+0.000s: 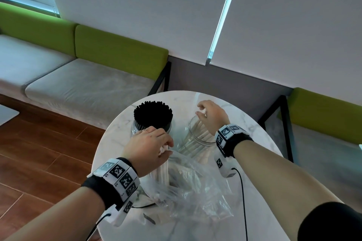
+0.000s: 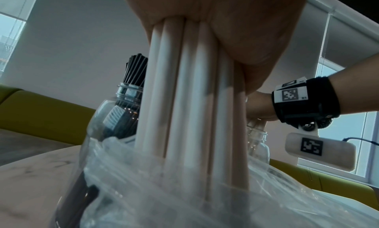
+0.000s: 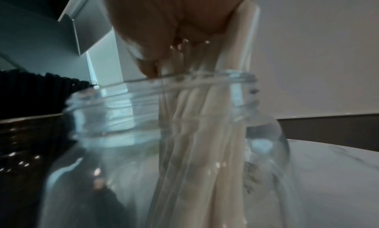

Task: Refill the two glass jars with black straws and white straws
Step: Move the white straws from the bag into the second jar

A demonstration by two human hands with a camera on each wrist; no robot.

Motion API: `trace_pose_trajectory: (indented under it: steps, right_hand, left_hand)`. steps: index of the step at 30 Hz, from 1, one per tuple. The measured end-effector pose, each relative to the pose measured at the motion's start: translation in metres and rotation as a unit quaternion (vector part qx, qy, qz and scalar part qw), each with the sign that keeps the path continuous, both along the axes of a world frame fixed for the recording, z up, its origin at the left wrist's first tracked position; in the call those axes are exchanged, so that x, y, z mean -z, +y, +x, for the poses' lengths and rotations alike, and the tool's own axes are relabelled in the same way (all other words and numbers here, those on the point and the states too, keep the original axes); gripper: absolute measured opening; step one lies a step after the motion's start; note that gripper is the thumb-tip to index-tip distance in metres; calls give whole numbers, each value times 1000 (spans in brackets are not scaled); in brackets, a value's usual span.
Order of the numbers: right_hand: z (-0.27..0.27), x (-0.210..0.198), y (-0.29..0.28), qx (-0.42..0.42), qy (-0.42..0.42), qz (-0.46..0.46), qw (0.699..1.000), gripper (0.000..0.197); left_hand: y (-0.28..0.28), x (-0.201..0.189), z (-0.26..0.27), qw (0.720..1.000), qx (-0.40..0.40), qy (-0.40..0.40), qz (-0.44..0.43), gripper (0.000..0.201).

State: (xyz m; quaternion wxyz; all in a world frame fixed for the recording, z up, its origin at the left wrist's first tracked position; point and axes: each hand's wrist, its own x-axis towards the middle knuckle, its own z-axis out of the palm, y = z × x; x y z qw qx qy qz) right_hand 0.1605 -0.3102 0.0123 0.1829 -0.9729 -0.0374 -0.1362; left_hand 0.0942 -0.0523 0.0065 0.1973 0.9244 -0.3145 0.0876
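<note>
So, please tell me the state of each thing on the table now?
Black-straw jar: upright, packed full.
White-straw jar: upright, open, partly filled.
Plastic bag: open, crumpled, white straws inside.
Left hand: gripping a white-straw bundle.
Right hand: holding white straws in the jar.

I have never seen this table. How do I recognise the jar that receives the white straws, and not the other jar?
On the round marble table, two glass jars stand side by side at the far edge. The white-straw jar is the right one, under the right hand, which holds straws in its mouth. Its neighbour, the black-straw jar, is packed full of black straws, while this one is mostly clear.
</note>
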Motion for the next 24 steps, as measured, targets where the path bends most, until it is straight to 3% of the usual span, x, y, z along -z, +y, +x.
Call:
trace_pose_trajectory:
  steps: [3, 7, 11, 14, 17, 20, 24]
  right_hand:
    - [2, 0, -10, 39, -40, 45, 997, 22]
    - [0, -3, -15, 88, 59, 131, 986, 14]
    - [-8, -11, -20, 106, 93, 138, 980, 48]
    - [-34, -16, -15, 133, 32, 141, 980, 70]
    - [-74, -11, 1, 48, -82, -1, 996, 66]
    - [-94, 14, 11, -52, -85, -197, 975, 53]
    - [-81, 24, -1, 12, -11, -220, 975, 50]
  left_hand:
    - [2, 0, 0, 1000, -3, 3, 5, 14]
    - [1, -1, 1, 1000, -1, 14, 15, 15]
    - [0, -2, 0, 1000, -2, 10, 15, 16]
    - [1, -2, 0, 1000, 0, 8, 11, 23]
    - [1, -2, 1, 1000, 5, 10, 10, 24]
    - [0, -4, 2, 1000, 7, 19, 23, 16]
    - [1, -4, 0, 1000, 5, 16, 24, 23]
